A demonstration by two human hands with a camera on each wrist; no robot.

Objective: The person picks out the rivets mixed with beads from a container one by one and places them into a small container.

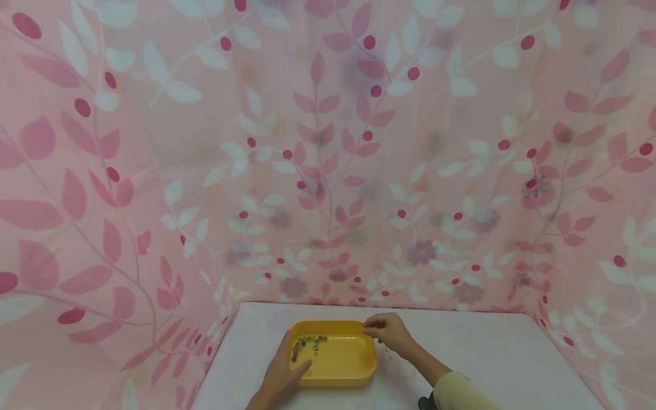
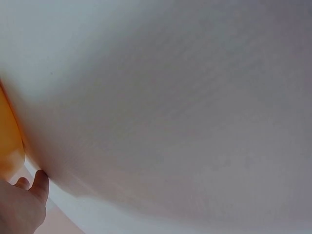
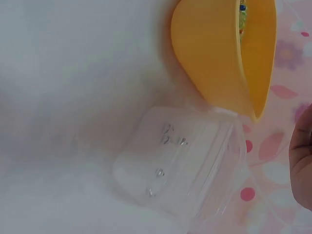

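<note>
A yellow tray (image 1: 333, 380) sits on a white table (image 1: 487, 353), with several small dark and green beads (image 1: 307, 343) in its far left part. My left hand (image 1: 284, 373) holds the tray's near left edge, thumb laid over the rim. My right hand (image 1: 386, 330) has curled fingers on the tray's far right corner. The right wrist view shows the tray (image 3: 209, 53), its beads (image 3: 242, 19), and a clear plastic box (image 3: 180, 165) on the table just beside it, with my hand (image 3: 302, 156) at the frame's right edge. The left wrist view shows only a tray (image 2: 7, 141) sliver and my hand (image 2: 22, 204).
A pink curtain (image 1: 328, 142) printed with leaves and berries hangs behind and around the table on three sides. White tabletop (image 1: 512, 370) stretches to the right of the tray. A pale sleeve (image 1: 461, 396) covers my right forearm.
</note>
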